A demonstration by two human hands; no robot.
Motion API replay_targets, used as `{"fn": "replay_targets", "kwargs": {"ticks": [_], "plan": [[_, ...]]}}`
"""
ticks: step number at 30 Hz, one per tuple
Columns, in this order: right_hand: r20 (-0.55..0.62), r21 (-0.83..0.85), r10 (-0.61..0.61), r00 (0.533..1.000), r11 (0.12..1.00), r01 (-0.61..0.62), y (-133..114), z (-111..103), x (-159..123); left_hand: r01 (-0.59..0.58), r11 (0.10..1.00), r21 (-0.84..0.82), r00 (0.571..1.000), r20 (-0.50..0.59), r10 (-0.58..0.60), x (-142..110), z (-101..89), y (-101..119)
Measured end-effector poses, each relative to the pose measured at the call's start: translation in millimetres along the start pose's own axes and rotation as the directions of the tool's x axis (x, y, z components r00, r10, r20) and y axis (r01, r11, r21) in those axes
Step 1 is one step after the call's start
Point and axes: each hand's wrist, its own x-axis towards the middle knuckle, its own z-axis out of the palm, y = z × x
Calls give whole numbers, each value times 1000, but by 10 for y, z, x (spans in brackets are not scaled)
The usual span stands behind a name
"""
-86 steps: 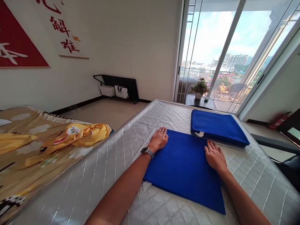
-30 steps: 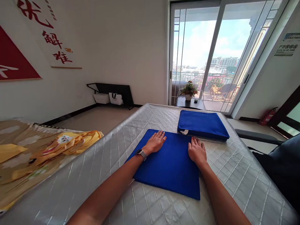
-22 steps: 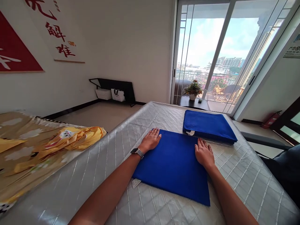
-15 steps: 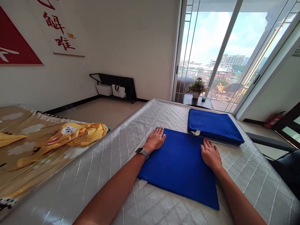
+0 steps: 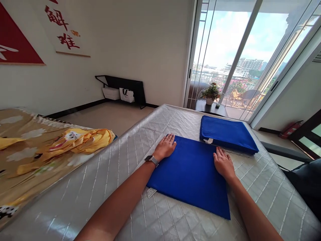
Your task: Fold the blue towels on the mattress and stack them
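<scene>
A flat blue fabric piece (image 5: 190, 174) lies on a silvery quilted mattress (image 5: 120, 167), with a white tag sticking out at its near left corner. My left hand (image 5: 165, 147), a watch on its wrist, rests flat on the fabric's far left corner. On the far right corner my right hand (image 5: 224, 163) lies palm down with the fingers stretched out. Neither hand grips anything. Just beyond the right hand sits a stack of folded blue fabric (image 5: 228, 134), a white tag showing at its near left edge.
To the left is a bed with a patterned sheet (image 5: 20, 160) and a crumpled yellow cloth (image 5: 85, 140). A potted plant (image 5: 211, 92) stands on a dark table by the glass door. A black rack (image 5: 125, 87) with white bags leans near the wall.
The view has shifted slightly. Both hands stay flat at the far corners of the blue fabric, and I see no clear movement of the fabric itself.
</scene>
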Motion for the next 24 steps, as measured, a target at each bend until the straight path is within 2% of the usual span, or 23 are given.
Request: {"fn": "replay_targets", "kwargs": {"ticks": [5, 15, 20, 22, 24], "plan": [[26, 73, 14, 1000, 997, -16, -67, -66, -12, -2, 1000, 21, 1000, -9, 2, 3, 1, -6], [23, 86, 35, 999, 996, -37, -137, -6, -45, -18, 1000, 22, 1000, 23, 18, 27, 18, -26], [-4, 111, 31, 999, 993, -31, -141, -2, -53, -23, 1000, 7, 998, 55, 22, 53, -70, -56], [-20, 122, 33, 999, 992, -31, -148, 8, -54, -17, 1000, 16, 997, 70, 16, 56, -137, 5], [-28, 128, 35, 999, 991, -31, -156, 16, -50, -37, 999, 22, 998, 53, 36, 45, -179, 194]]}}
